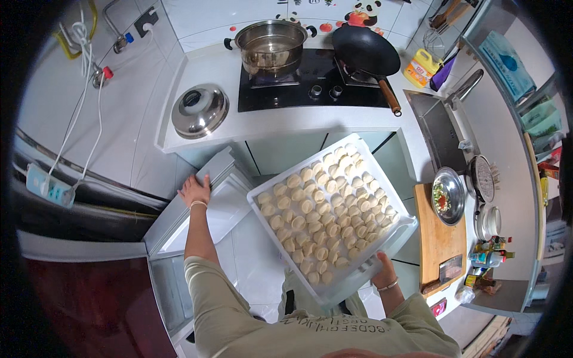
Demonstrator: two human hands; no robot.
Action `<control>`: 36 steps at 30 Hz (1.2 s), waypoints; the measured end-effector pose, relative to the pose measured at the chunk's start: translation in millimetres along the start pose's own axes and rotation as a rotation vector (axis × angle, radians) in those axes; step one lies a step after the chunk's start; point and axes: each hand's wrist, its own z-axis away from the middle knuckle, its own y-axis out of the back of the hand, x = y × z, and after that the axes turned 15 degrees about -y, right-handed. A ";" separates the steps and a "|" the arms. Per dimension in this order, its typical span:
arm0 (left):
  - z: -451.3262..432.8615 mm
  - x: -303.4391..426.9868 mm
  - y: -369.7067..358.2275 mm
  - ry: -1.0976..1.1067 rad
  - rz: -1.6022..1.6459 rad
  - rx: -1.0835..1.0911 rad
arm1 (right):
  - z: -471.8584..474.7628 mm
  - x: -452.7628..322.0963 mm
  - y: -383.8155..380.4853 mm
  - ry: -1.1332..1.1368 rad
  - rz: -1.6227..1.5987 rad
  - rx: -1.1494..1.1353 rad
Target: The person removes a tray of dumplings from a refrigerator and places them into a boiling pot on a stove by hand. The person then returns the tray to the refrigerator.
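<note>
My left hand (195, 189) rests on the edge of an open freezer door (224, 201), its fingers spread. In my right hand (384, 272) is the front edge of a white plastic freezer drawer (309, 166), near its handle; the fingertips are partly hidden beneath it. The drawer is tilted in front of my body, above the floor. Rows of pale uncooked dumplings (323, 208) cover its bottom, set close together.
A steel pot (272, 53) of liquid and a black wok (366, 51) stand on the gas hob (286, 98). Left of it lies a domed steel lid (200, 111). At right are a sink (432, 129), a cutting board (429, 241), a cleaver (450, 269) and a steel bowl (455, 201) of chopped seasonings.
</note>
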 end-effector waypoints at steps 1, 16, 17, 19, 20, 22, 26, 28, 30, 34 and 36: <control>7.8 0.9 2.3 -0.003 0.002 -0.026 | -0.5 -3.4 2.2 -0.025 -0.020 -0.002; 268.3 18.9 7.5 0.026 0.024 -0.244 | -30.6 -100.1 5.3 -0.083 0.237 -0.178; 281.9 19.7 6.2 0.080 0.046 -0.256 | -45.2 -106.3 3.4 -0.109 0.263 -0.212; 304.2 27.6 3.1 0.176 0.099 -0.281 | -71.0 -123.8 0.6 -0.151 0.316 -0.270; 316.6 38.8 -2.5 0.141 0.148 -0.234 | -80.6 -134.9 -6.1 -0.183 0.339 -0.283; 332.5 81.6 -4.2 0.066 0.230 -0.128 | -93.6 -159.9 -31.1 -0.245 0.376 -0.322; 350.4 181.7 -50.1 0.137 1.538 -0.185 | -135.9 -208.3 -51.0 -0.313 0.539 -0.253; 324.3 255.3 -2.2 0.298 1.704 -0.227 | -157.5 -235.6 -72.5 -0.316 0.602 -0.224; 305.8 289.7 15.9 0.482 1.841 -0.209 | -187.5 -243.5 -79.8 -0.333 0.613 -0.231; 263.5 305.0 11.1 0.782 1.986 -0.127 | -240.0 -248.2 -101.3 -0.334 0.679 -0.273; 247.4 296.0 5.7 0.854 2.034 -0.159 | -252.4 -249.4 -117.6 -0.324 0.747 -0.300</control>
